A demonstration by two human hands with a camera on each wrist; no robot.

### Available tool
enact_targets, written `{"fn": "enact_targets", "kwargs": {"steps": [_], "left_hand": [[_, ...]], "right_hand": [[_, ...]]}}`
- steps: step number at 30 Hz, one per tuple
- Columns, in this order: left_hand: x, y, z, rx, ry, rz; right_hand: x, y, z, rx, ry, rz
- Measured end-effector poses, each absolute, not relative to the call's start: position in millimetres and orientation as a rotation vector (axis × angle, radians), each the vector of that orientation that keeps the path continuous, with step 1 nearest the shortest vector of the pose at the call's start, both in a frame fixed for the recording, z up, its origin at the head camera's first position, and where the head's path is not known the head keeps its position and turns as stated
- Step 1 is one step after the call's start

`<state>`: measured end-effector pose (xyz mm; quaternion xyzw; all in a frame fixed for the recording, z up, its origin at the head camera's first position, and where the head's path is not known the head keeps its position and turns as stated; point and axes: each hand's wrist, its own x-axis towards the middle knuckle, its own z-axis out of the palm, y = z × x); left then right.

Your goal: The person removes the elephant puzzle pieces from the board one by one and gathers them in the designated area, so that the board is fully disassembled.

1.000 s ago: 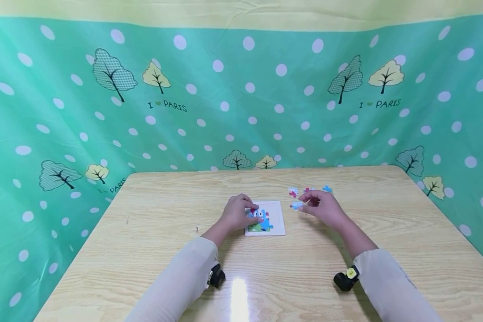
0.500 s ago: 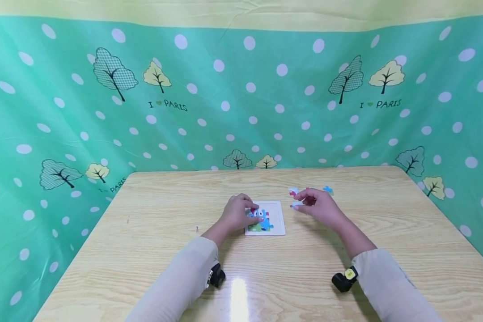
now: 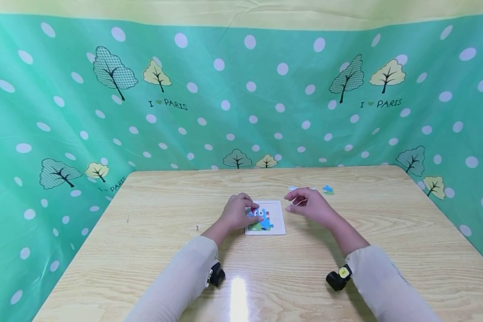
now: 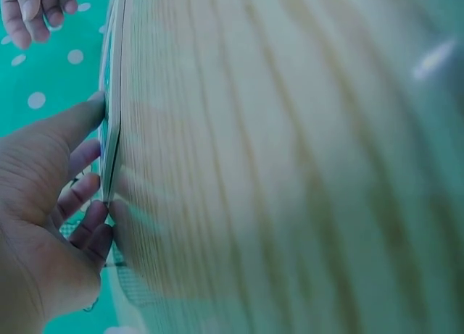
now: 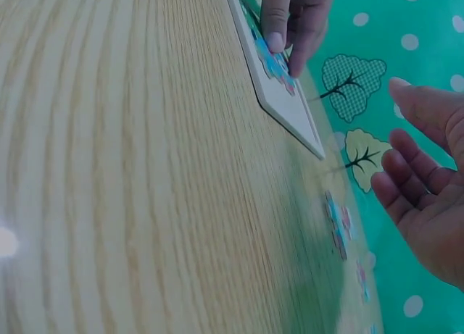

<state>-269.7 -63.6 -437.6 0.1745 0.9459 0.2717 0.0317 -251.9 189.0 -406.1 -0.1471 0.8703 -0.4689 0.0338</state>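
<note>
A small white-framed jigsaw puzzle point(image 3: 282, 221) lies on the table, partly filled with pieces showing a blue cartoon figure point(image 3: 264, 220). My left hand point(image 3: 238, 213) holds its left side, thumb and index fingertips on the pieces, other fingers bent at the frame's edge. Right of the frame, my right hand point(image 3: 315, 207) hovers over the table, fingers loosely bent and thumb apart. In the right wrist view nothing shows between those fingers point(image 5: 406, 171). Below them a loose jigsaw piece point(image 5: 336, 224) lies on the table. In the head view my right hand hides part of the loose pieces.
A blue and green jigsaw piece point(image 3: 328, 190) lies at the back right, with other pieces point(image 3: 292, 189) behind my right hand. A tiny object point(image 3: 197, 228) lies left of my left hand. A dotted green curtain point(image 3: 209, 103) stands behind the wooden table point(image 3: 165, 214).
My right hand has moved left toward the frame, and the nearest loose piece has gone out of the head view behind it. My left hand has stayed on the puzzle.
</note>
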Motion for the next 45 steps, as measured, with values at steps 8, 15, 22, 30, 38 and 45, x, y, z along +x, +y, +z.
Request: {"fn": "enact_targets", "kwargs": {"steps": [8,15,22,30,38,45], "left_hand": [[-270,-64,-434,0.558,2.925,0.785],[-271,-63,-433,0.552,2.923,0.745],[-271,-63,-433,0.577,2.929,0.711],[-273,-64,-433,0.574,2.923,0.685],[-270,-64,-433,0.636,2.948,0.617],[-269,-66,-429,0.718,2.933,0.521]], "right_hand": [[-255,174,-406,-0.543,2.619,-1.395],[-261,161,-408,-0.538,2.570,-1.332],[-265,151,-411,-0.569,2.560,-1.253],[-269,142,-420,-0.516,2.572,-1.177],[-269,134,-426,-0.472,2.616,-1.117],[-269,132,-428,-0.452,2.632,-1.109]]}}
